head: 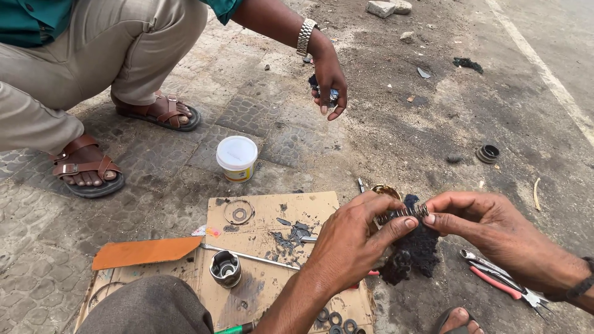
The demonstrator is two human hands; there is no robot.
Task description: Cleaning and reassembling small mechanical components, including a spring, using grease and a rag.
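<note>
Head view. Bottom edge, nearest: wearer's grey-trousered knee (151,306) lower left, bare toes (459,320) lower right. Cardboard sheet (266,247) lies flat on the paving, lower centre, stained with grease.

Left hand (352,238) and right hand (479,219) meet right of centre. Between them: small coil spring (403,214), lying roughly level, slightly raised at its right end. Left thumb and forefinger pinch its left end, right fingertips pinch its right end; both grips narrow, closed on the spring. Black greasy rag (413,250) hangs just under the spring, down to the ground. Brass-coloured ring (387,190) just behind the left fingers; touching or not, can't tell.

On the cardboard: metal piston-like cup (225,268) lower left of centre, long thin rod (250,256) running past it, thin wire ring (239,212) near the upper edge, dark gasket scraps (294,234) centre. Orange card strip (145,252) overlaps the left edge. Row of small washers (337,320) at the bottom edge. Red-handled pliers (504,281) on the ground, lower right, under the right wrist.

White lidded tub (236,158) stands upright above the cardboard, centre left. Round dark bearing-like part (488,153) on the dirt, right of centre, well apart from the hands.

Upper left: second person squatting, brown sandals (86,170). Their hand (328,77), metal watch on the wrist, hangs top centre holding a small dark part; detail too small to tell.
</note>
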